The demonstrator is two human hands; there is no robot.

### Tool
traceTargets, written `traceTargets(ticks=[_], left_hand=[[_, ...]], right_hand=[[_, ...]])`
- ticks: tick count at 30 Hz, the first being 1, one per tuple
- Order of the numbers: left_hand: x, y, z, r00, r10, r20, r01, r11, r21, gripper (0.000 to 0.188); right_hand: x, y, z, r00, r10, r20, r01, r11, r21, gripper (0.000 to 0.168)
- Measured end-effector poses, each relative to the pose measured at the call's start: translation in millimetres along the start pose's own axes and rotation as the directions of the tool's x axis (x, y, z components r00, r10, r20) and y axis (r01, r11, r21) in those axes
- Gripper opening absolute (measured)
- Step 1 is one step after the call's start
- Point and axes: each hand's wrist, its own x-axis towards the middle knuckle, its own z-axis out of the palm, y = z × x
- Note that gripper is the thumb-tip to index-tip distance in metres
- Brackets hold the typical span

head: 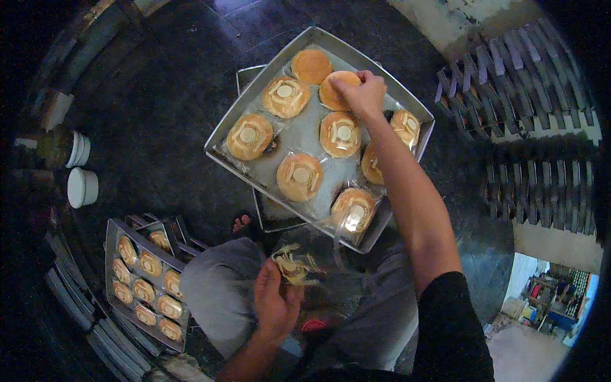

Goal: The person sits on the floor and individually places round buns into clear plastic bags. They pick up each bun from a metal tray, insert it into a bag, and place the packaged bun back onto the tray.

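My right hand (367, 93) grips a round golden bun (336, 90) at the far side of a metal baking tray (229, 119). This bun shows no printed wrapper. Beside it sits another unwrapped bun (311, 66). Several buns in clear printed bags, such as this wrapped bun (300, 176), lie spread over the tray; my right forearm partly hides one of them. Low in front of my lap, my left hand (281, 296) holds a clear plastic bag (293, 267) with pale printing. The bag looks limp, with no bun visible in it.
Under the tray is another metal tray (269, 222). To the left, a tilted tray (112, 267) holds several wrapped buns. White tubs (83, 187) stand at the far left. Stacked dark trays (539, 191) line the right side. My knees (215, 286) flank the work area.
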Motion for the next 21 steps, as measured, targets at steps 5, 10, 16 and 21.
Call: traceTargets(ticks=[5,10,16,21], left_hand=[[18,-5,-35,0.745,0.492,0.451,-0.467,-0.097,0.879,0.029],[14,21,3,0.645,0.707,0.289,-0.625,0.270,0.732,0.035],[-24,19,0,0.849,0.457,0.263,-0.527,0.759,0.382,0.029],[-68,5,-14,0.721,0.362,0.591,-0.684,0.237,0.690,0.013]], right_hand=[[-26,3,-21,0.972,-0.234,-0.018,0.226,0.913,0.340,0.059],[-145,-43,-139,0.983,-0.151,0.106,0.032,0.706,0.707,0.052],[-340,-40,-247,0.889,0.080,0.451,-0.458,0.165,0.874,0.054],[-409,-7,-295,0.683,0.118,0.720,-0.721,0.262,0.641,0.052]])
